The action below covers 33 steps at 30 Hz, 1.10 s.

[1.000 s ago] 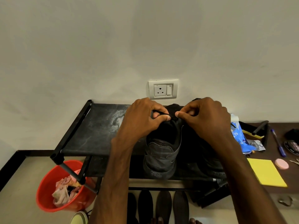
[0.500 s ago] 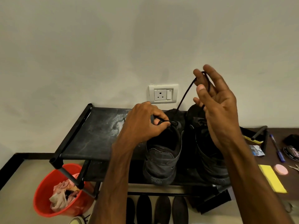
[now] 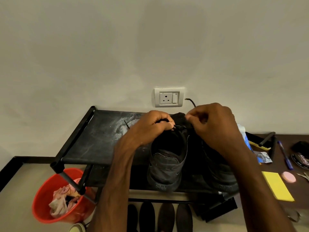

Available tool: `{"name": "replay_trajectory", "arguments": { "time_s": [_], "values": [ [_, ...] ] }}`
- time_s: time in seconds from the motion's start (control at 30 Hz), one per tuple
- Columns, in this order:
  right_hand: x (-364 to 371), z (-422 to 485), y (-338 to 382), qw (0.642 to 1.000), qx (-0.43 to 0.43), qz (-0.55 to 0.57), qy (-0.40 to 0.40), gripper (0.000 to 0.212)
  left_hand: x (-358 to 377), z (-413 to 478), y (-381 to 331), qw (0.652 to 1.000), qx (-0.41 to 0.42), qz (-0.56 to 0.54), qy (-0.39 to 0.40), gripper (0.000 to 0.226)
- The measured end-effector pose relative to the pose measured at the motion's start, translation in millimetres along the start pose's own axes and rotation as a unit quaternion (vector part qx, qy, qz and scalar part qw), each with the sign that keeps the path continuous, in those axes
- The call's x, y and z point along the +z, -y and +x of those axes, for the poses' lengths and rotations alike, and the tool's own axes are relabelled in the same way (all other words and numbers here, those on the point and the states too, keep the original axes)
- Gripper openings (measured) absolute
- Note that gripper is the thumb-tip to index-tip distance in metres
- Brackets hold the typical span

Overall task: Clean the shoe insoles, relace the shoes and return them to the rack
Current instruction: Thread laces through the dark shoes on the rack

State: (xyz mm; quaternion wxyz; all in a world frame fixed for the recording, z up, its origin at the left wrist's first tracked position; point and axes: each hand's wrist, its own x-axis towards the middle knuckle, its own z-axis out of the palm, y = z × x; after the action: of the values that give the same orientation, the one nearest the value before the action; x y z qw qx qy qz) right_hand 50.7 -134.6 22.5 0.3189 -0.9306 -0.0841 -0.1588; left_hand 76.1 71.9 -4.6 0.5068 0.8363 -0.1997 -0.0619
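On a dusty rack (image 3: 100, 139) below a socket (image 3: 168, 97), the left hand (image 3: 150, 126) and right hand (image 3: 215, 124) each pinched the lace (image 3: 190, 102) above a shoe (image 3: 167, 164); the right forearm (image 3: 250, 173) hid much of the second shoe (image 3: 222, 178).

Rack (image 3: 93, 141) left bare; 2 shoes (image 3: 167, 166) right.

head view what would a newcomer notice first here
Both hands meet mid-frame: the left hand and right hand pinch a black lace over the black shoe on the rack. A red bucket of rags stands on the floor at lower left; a yellow pad lies at right.
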Motion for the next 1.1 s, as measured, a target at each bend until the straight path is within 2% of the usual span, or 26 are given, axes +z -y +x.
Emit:
{"name": "replay_trajectory", "arguments": {
  "time_s": [0.07,0.13,0.23,0.33,0.5,0.63,0.73,0.8,0.9,1.0,1.1],
  "values": [
    [-3.7,-3.7,10.3,0.995,-0.028,0.046,0.089,0.002,0.1,1.6,-0.2,1.0,-0.016,-0.003,0.0,0.018],
    [0.1,-6.3,15.9,0.99,-0.035,0.047,0.126,0.01,2.0,2.8,-0.3,1.0,-0.022,0.021,0.005,0.021],
    [14.1,-5.5,16.5,0.997,-0.011,0.026,0.077,0.016,5.3,4.4,0.7,0.999,-0.03,0.044,0.002,0.03],
    [22.7,-5.7,19.3,0.999,0.013,0.018,0.046,0.016,3.9,4.9,3.5,0.998,-0.023,0.05,-0.008,0.029],
    [24.8,-8.6,23.5,0.996,0.041,0.026,0.075,0.015,-1.1,4.1,8.6,0.999,0.0,0.029,-0.033,0.022],
    [20.8,-6.8,23.8,0.981,0.092,0.11,0.133,0.039,0.4,3.7,11.4,0.999,0.006,0.021,-0.045,0.023],
    [7.2,-4.1,24.2,0.96,0.115,0.211,0.146,0.039,-0.3,3.3,14.7,0.998,-0.008,0.015,-0.054,0.024],
    [1.2,-3.2,19.7,0.954,0.107,0.239,0.146,0.042,-0.8,3.6,15.7,0.999,-0.011,0.005,-0.052,0.024],
    [7.7,-4.0,12.9,0.983,0.04,0.135,0.12,0.019,1.2,3.6,13.9,0.999,-0.006,-0.015,-0.041,0.025],
    [23.7,-7.0,11.0,0.996,0.006,0.025,0.09,0.022,2.5,3.1,11.4,0.999,-0.011,-0.026,-0.031,0.028],
    [23.5,-6.4,20.0,0.999,-0.006,0.007,0.052,0.007,1.3,2.8,11.6,0.999,-0.02,-0.032,-0.038,0.03]
  ]
}}
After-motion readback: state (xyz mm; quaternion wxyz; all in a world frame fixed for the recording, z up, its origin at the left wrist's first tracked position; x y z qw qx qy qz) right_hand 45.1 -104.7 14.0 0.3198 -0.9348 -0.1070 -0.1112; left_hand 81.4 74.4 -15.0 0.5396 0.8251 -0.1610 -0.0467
